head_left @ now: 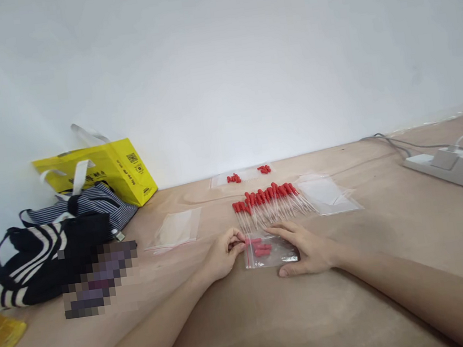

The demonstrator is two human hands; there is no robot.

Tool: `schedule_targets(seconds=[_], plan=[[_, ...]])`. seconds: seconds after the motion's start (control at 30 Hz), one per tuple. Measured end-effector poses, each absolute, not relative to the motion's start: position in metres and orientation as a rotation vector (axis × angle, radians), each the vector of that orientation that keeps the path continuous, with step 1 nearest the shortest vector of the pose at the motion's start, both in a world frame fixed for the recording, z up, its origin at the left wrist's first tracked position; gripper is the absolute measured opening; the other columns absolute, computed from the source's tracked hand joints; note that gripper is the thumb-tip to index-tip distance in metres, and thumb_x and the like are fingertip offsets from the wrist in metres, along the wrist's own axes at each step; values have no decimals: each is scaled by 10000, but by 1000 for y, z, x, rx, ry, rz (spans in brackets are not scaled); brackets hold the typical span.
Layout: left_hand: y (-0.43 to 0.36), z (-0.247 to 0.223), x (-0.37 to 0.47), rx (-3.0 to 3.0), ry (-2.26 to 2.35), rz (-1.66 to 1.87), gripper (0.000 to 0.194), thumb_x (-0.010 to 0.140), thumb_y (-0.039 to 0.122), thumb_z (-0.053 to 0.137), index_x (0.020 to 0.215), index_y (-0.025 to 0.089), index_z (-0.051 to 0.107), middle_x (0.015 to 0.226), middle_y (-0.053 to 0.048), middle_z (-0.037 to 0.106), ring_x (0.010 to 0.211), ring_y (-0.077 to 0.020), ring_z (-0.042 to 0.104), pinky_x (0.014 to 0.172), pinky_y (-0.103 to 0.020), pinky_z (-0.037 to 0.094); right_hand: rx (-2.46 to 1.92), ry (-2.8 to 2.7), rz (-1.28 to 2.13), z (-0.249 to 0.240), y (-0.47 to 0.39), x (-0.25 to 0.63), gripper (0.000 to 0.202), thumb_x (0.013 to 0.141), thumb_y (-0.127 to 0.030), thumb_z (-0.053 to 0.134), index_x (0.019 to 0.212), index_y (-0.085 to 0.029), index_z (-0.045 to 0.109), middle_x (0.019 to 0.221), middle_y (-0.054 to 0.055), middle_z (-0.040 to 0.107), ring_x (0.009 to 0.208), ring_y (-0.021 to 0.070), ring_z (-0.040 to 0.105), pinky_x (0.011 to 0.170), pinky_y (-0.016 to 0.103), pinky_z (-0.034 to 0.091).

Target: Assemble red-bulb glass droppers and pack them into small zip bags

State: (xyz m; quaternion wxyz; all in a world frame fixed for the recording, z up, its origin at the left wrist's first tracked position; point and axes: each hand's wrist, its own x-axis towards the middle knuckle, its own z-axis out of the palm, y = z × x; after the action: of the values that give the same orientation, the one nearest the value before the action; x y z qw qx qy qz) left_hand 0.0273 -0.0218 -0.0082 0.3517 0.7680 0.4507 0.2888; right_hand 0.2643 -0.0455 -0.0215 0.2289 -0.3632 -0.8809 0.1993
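Observation:
A small clear zip bag (282,249) lies flat on the table in front of me, its red-lined edge to the left. Inside show a few red rubber bulbs (262,252). The fingers of my left hand (227,253) are pinched together at the bag's left edge, close to one red piece. Spread over the bag's right end, my right hand (303,246) has thumb and fingers apart, touching the plastic. Just beyond both hands, several thin clear droppers with red bulbs (266,197) lie side by side in a row.
Flat clear bags lie left (176,228) and right (328,194) of the row. Behind it, another bag (251,175) has red bulbs on it. A yellow shopping bag (132,169) and dark striped bag (54,253) stand left. A power strip (456,166) with cables sits right.

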Motion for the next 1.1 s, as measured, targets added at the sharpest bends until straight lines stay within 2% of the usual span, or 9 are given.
schedule_targets(seconds=[0.2,0.4,0.53,0.63,0.73,0.83,0.9,1.0,1.1], plan=[[-25,-3,19,2205,1189,678,55,736,193,478,790,192,485,739,20,570,670,-131,526,642,-236,394,-945,-2465,532,-19,-50,259,814,650,-572,570,1302,-167,299,1281,141,328,1173,261,314,952,421,296],[-29,-2,-8,2198,1183,659,88,784,231,424,838,198,485,796,0,604,748,-149,560,684,-246,405,-922,-2538,467,-11,-56,249,812,630,-605,559,1290,-197,320,1244,115,393,1132,270,347,942,440,270],[-28,-4,-14,2200,1233,705,96,781,258,435,802,189,499,700,18,615,629,-129,540,594,-219,390,-984,-2510,433,-13,-52,254,800,639,-596,559,1286,-187,327,1246,114,396,1130,261,348,935,418,284],[-28,-6,-12,2271,1297,731,157,776,292,466,801,177,571,668,12,621,550,-111,500,521,-200,355,-998,-2491,400,-16,-49,258,763,661,-583,549,1275,-176,348,1243,118,398,1120,252,358,927,403,296],[-29,-6,-9,2430,1253,713,201,786,298,476,818,183,638,673,-5,638,559,-110,497,548,-207,362,-993,-2487,366,-17,-48,259,765,658,-593,546,1275,-186,349,1226,121,410,1100,258,376,911,418,302],[-30,-5,-10,2636,1170,691,264,814,275,438,706,184,662,575,-7,606,540,-108,483,571,-216,364,-951,-2515,325,-15,-49,259,763,654,-607,541,1277,-208,354,1213,118,419,1083,266,388,896,433,302],[-31,-6,-9,2707,1169,691,282,821,252,412,700,184,658,539,-3,576,531,-109,481,564,-216,364,-899,-2544,288,-13,-50,259,662,708,-575,509,1265,-241,378,1213,109,421,1081,260,391,885,433,304],[-31,-8,-7,2654,1314,791,182,783,242,461,834,178,624,590,6,585,540,-111,499,550,-213,378,-823,-2580,195,-12,-49,259,427,824,-436,427,1231,-310,419,1216,88,424,1087,235,395,870,427,309],[-32,-9,-3,2565,1413,870,123,749,251,514,794,174,598,635,9,604,548,-109,520,554,-214,396,-768,-2598,72,-12,-48,259,338,851,-294,409,1178,-348,474,1232,83,413,1100,228,392,873,437,294]])
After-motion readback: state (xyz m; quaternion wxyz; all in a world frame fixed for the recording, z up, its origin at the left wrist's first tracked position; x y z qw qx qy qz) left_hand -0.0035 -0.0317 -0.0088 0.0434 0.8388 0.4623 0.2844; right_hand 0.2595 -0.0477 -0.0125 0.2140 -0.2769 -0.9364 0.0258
